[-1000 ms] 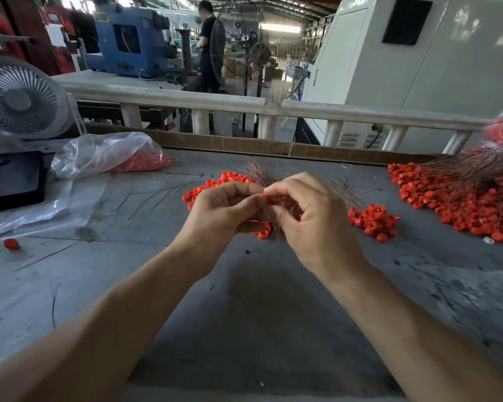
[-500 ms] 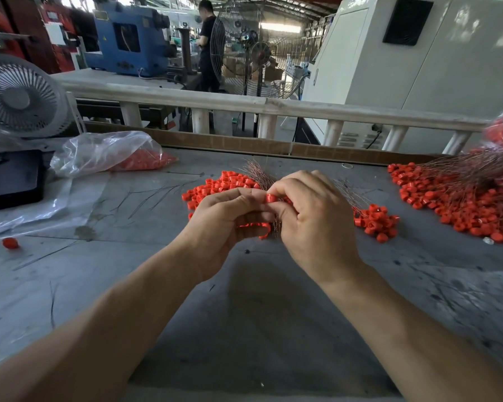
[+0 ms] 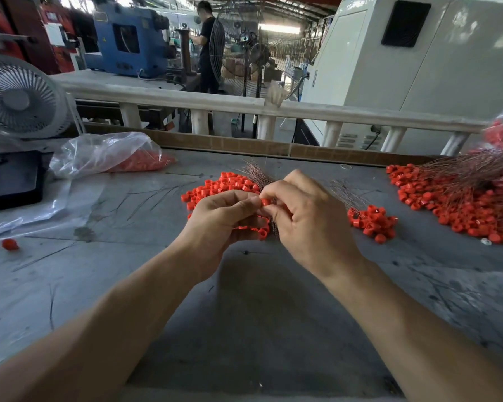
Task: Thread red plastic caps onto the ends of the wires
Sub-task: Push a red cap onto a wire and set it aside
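Both hands meet over the middle of the grey table (image 3: 244, 314). My left hand (image 3: 218, 219) and my right hand (image 3: 305, 219) pinch one red cap (image 3: 265, 202) between their fingertips. A bundle of thin wires (image 3: 254, 174) sticks up behind the hands, its lower end showing below them beside several caps (image 3: 260, 232) under my left palm. Which hand holds the bundle is hidden. A loose heap of red caps (image 3: 215, 187) lies just behind my left hand. A small cluster of capped wires (image 3: 372, 220) lies right of my right hand.
A big heap of capped wires (image 3: 462, 204) fills the right side of the table. A clear bag with red caps (image 3: 108, 155) lies at the back left, next to a white fan (image 3: 18, 100) and a black tray (image 3: 10, 181). One stray cap (image 3: 10, 244) sits far left.
The hands have shifted a little away from me and closer together. The pinched cap now shows between the fingertips.
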Motion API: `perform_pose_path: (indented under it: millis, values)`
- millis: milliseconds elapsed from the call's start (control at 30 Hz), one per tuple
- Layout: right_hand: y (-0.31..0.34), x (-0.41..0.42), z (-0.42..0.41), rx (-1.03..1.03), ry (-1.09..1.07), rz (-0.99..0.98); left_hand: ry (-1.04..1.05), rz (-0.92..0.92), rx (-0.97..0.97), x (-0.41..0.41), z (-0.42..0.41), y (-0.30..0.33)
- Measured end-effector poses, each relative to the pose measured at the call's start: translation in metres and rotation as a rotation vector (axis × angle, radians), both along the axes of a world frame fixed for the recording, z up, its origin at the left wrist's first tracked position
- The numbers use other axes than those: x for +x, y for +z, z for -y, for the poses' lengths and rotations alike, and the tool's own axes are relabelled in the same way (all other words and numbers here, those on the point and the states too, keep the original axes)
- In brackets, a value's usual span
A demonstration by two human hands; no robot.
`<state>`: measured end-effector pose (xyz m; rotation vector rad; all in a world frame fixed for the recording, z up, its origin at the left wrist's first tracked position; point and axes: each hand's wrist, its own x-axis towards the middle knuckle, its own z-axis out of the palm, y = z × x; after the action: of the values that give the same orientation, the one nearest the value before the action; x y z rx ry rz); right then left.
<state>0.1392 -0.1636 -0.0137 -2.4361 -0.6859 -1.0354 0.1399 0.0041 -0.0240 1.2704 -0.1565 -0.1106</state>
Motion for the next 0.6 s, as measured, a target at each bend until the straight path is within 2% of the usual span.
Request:
perform_pose_path:
  millis: [167,600]
  values:
    - [0.0007,-0.0026,-0.0003,-0.053,-0.007,-0.027,0.034,0.009,0.02,0.0008,0.0004,-0.0001]
    - [-0.0016,-0.0032,-0.0031,0.063,0.064,-0.138,0.009,0.012,0.009,0.0013,0.0006,-0.0003]
